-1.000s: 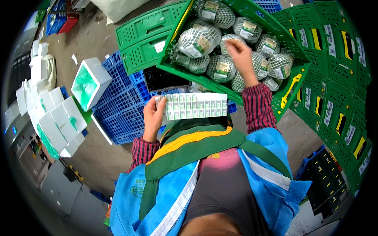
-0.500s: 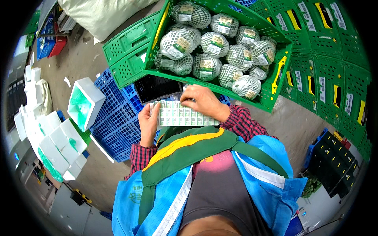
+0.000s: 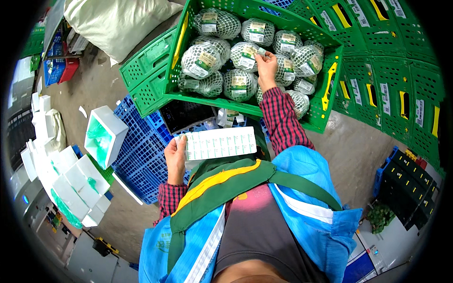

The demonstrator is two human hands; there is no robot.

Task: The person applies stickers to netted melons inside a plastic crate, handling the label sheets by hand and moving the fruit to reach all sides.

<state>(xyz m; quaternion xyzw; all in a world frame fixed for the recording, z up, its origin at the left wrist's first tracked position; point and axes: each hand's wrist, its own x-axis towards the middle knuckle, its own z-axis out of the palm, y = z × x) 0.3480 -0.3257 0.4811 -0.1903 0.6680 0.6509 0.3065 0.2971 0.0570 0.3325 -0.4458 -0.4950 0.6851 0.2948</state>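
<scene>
My left hand [image 3: 175, 158] holds a label sheet [image 3: 220, 143] by its left edge. My right hand [image 3: 266, 65] presses a sticker [image 3: 261, 51] onto a netted melon [image 3: 245, 55] in the green crate [image 3: 330, 85].

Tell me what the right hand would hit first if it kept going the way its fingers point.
Most likely the netted round produce in the green crate. The right hand holds a small sticker just above it, fingers pointing up and left. Depth is hard to judge; it may already touch.
</scene>
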